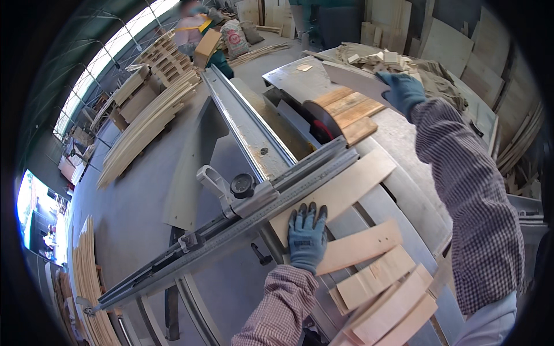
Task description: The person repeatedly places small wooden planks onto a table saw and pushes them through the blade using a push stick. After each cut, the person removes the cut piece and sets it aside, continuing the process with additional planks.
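My left hand (307, 241), in a blue work glove, lies flat with its fingers stretched out on a pale wooden board (352, 183). That board rests along the metal ruler fence (277, 203) of a sliding table saw. Farther off to the right, my gloved right hand (405, 95) is closed round the near end of another flat wooden board (356, 81) above the far part of the saw table (291, 74). The saw blade, mostly hidden, sits beside a guard of brown wooden slats (346, 111), between my two hands.
Several loose boards (388, 305) lie near my left forearm. A black clamp knob (242, 185) stands on the fence. Wood offcuts (388, 59) are heaped at the far right. Long planks (144, 130) are stacked on the left floor. Another person (193, 29) stands beyond the saw.
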Available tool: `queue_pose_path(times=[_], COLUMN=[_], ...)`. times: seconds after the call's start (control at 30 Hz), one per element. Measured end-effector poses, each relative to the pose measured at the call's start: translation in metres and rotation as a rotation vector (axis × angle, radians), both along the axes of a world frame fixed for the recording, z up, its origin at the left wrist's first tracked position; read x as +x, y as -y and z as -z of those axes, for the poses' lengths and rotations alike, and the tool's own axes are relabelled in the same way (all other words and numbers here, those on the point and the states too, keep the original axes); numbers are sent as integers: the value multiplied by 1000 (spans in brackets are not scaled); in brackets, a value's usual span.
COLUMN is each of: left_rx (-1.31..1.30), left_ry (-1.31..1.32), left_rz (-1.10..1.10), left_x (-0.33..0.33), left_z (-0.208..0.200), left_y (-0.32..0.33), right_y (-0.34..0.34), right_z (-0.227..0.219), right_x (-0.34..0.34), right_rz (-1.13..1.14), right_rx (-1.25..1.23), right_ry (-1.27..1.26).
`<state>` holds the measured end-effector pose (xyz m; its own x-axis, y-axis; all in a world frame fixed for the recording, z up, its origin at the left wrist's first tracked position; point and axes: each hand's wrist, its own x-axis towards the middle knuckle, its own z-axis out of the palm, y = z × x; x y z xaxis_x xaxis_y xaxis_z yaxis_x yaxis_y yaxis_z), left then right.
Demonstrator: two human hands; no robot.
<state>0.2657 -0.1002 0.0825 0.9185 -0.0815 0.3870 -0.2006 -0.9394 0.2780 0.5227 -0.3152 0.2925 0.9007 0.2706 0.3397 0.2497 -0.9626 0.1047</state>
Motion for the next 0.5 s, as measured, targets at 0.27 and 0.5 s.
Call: queue_pose_path(times=[0.27, 0.5], left_rx=[-40, -33], left_ry=[-58, -34], left_rz=[-9, -26], left_x=[0, 1], left_z=[-2, -2], left_y=[-8, -13], right_y=[-90, -74], right_z=[70, 61], right_x=[83, 82], right_rz=[10, -76], right_rx=[-142, -274], right_ry=[-143, -210])
